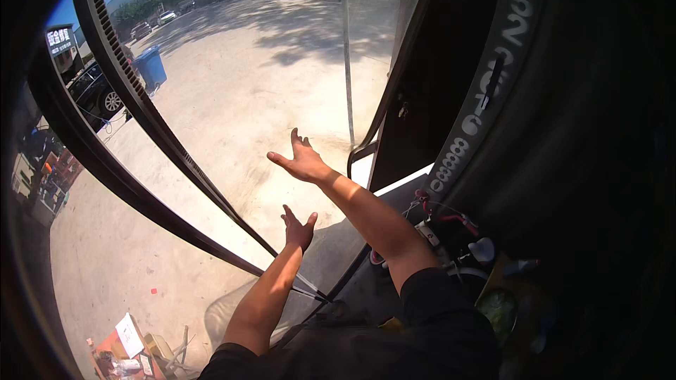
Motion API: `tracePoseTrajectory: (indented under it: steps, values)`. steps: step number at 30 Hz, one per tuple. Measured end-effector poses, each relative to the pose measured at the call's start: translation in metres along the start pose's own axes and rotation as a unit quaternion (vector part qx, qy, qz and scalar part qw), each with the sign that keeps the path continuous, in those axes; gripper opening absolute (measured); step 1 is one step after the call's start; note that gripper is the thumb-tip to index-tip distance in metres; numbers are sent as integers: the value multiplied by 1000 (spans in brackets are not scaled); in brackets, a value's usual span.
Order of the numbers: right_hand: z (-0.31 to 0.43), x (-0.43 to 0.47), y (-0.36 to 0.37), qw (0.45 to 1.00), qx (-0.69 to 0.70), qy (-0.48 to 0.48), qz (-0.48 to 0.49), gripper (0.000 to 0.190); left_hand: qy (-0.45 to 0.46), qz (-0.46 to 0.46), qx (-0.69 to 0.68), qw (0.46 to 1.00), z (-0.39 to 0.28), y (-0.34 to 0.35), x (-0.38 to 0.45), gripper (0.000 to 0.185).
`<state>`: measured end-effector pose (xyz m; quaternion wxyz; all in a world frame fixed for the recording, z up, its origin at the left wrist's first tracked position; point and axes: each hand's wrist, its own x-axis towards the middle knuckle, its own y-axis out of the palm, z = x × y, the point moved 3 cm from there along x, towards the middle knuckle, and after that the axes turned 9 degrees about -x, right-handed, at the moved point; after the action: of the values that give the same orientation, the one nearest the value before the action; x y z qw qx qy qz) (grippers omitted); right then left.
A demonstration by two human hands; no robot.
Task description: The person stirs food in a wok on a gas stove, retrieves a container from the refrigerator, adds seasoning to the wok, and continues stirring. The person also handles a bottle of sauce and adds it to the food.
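Observation:
Both my hands are stretched out in front of me, bare and holding nothing. My right hand [303, 161] is the farther one, lit by the sun, with thumb and fingers spread. My left hand [299, 229] is nearer and lower, its fingers apart and thumb raised. Behind them lies pale concrete ground [248, 132] in bright light. A dark, curved frame bar [174, 142] with a ribbed edge runs past on the left. To the right stands a glass panel [369, 47] with a black edge. Neither hand visibly touches anything.
A bicycle [454, 253] with a red-cabled handlebar stands by my right arm. Beyond it, a dark strip [491, 79] bears large white writing. A blue wheeled bin [150, 67] and a black car [97, 92] are outside. A red box [113, 340] of clutter sits lower left.

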<state>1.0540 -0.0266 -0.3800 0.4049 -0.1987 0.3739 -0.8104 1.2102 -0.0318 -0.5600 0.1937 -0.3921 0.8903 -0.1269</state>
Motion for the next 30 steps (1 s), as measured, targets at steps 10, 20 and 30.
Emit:
tracePoseTrajectory:
  steps: [10,20,30]
  values:
    - [97,232,-41,942,-245,-214,-82,122,430,-133,119,885,-147,-53,304,94]
    - [-35,293,-145,837,-200,-359,-360,68,366,-258,-105,888,-394,-229,515,111]
    - [-336,267,-383,780,-330,146,-512,106,864,16,-24,503,-620,61,432,76]
